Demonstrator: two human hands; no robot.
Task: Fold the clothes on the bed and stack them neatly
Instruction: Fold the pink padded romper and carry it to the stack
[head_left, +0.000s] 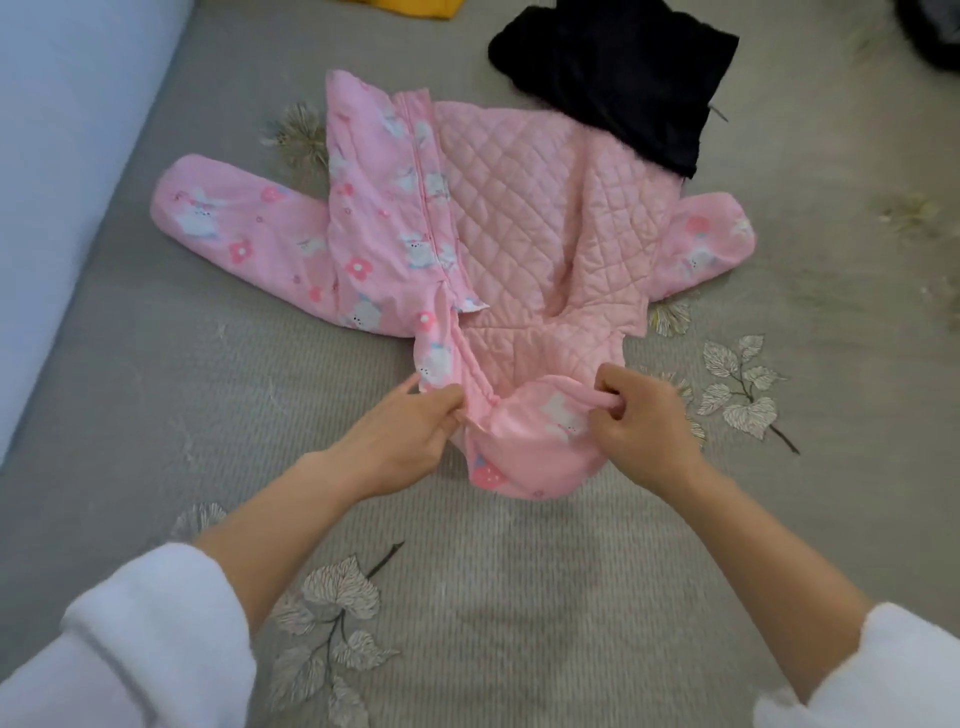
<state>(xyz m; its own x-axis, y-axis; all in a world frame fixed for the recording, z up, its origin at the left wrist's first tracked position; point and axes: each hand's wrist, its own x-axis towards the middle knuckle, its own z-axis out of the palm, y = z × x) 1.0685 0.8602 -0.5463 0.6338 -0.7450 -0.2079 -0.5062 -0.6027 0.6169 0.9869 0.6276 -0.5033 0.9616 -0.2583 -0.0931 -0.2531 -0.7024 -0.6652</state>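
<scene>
From the head camera, the only view we have, we look down on a pink jacket (498, 218) spread on the grey leaf-patterned bed cover (467, 597), its collar end nearest the person and its hem farthest away. Both hands are clamped on it. The left hand (410, 431) pinches the fabric where the zip edge meets the neck, and the right hand (644, 421) has its fingers curled round the rim of the hood (530, 457). The hands sit apart, one on each side of the hood. We judge they hold it this way to pull the hood flat and square with the body, so that it can be turned up onto the jacket before the sides are folded in. The jacket lies half open. The panel on the left is laid over the body and shows its printed outside, white animals and red flowers on pink, with the zip running down its edge. The panel on the right is thrown back and shows the plain, diamond-quilted lining. One sleeve (234, 218) stretches out to the left and the other (706, 244) sticks out shorter on the right, so we take it that folding has barely started. The hood bulges and is creased, not yet flat. A black garment (623, 73) lies crumpled on the far right corner of the jacket and overlaps it. A scrap of yellow cloth (415, 8) shows at the top edge, well apart from the jacket.
</scene>
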